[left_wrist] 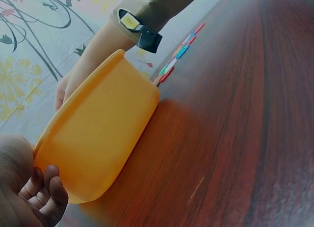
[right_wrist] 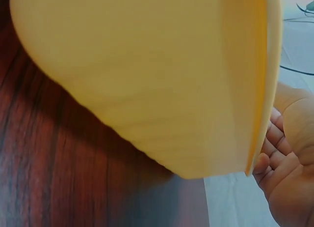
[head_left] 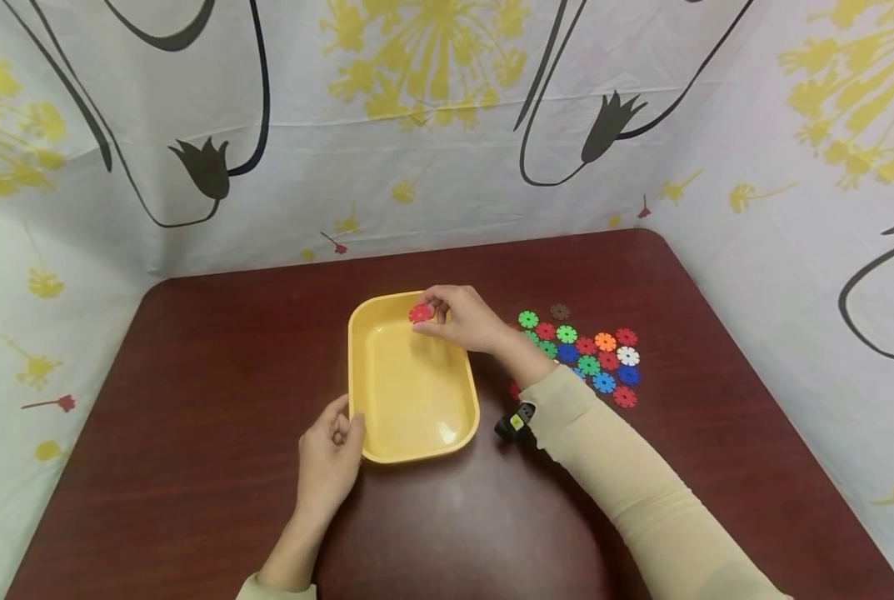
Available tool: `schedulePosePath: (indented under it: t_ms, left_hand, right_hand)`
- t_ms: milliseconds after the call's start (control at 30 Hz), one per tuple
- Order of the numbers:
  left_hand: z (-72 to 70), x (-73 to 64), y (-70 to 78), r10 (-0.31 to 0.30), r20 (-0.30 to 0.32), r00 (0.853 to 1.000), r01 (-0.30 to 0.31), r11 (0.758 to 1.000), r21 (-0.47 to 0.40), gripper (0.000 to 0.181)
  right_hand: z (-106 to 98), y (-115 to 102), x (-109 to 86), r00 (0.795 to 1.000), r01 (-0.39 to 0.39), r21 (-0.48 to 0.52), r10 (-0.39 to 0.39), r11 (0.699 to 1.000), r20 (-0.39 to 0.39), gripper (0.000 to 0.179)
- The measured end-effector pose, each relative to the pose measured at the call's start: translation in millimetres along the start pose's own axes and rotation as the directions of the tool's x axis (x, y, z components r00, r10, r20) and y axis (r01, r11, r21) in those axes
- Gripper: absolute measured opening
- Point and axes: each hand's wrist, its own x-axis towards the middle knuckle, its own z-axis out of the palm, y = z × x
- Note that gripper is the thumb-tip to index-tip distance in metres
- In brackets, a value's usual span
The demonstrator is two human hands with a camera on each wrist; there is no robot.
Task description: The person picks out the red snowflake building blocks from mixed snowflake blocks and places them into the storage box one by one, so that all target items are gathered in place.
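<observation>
A yellow plastic tray [head_left: 415, 375] sits on the table, its inside bare in the head view. My left hand [head_left: 327, 462] grips its left side near the front, thumb at the rim and fingers against the outer wall. Over the far right part of the tray, my right hand [head_left: 467, 318] pinches a red notched plastic disc [head_left: 420, 313] between thumb and fingers. From the left wrist, the tray's outer wall [left_wrist: 108, 124] stands between both hands. The right wrist view shows the right hand [right_wrist: 289, 153] beside the rim, with the disc hidden there.
Several notched discs [head_left: 588, 365] in red, green, blue, orange and white lie flat to the tray's right, partly covered by the right forearm. A black wrist device [head_left: 516, 422] hangs at the right cuff. Patterned cloth [head_left: 432, 192] borders the dark red wooden table [head_left: 214, 400] behind and beside it.
</observation>
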Motion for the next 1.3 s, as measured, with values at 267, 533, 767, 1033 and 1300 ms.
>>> schedulePosePath:
  t_ms: [267, 533, 767, 1033, 1300]
  left_hand:
    - [-1.4, -0.2, -0.8, 0.003, 0.002, 1.000, -0.003, 1.000, -0.003, 0.034]
    - [-1.7, 2.1, -0.5, 0.004, 0.011, 1.000, -0.004, 1.000, 0.013, 0.035]
    - [-1.8, 1.3, -0.5, 0.005, 0.011, 1.000, -0.005, 1.000, 0.014, 0.034]
    - [-3.1, 1.5, -0.4, 0.023, 0.005, 1.000, -0.023, 0.999, 0.026, 0.034]
    - [-5.0, 2.7, -1.8, 0.043, 0.014, 0.999, -0.043, 0.998, 0.044, 0.034]
  right_hand:
    - [10, -7, 9.3, 0.999, 0.021, -0.022, -0.020, 1.000, 0.039, 0.033]
    - [18, -8, 19.8, 0.995, 0.035, -0.084, -0.027, 0.996, 0.094, 0.031]
    - [23, -9, 25.7, 0.979, 0.047, -0.196, -0.006, 0.979, 0.205, 0.027]
    - [27, -13, 32.4, 0.968, 0.081, -0.249, -0.016, 0.965, 0.251, 0.024]
    - [25, -15, 35.8, 0.933, 0.097, -0.265, 0.005, 0.959, 0.359, 0.023]
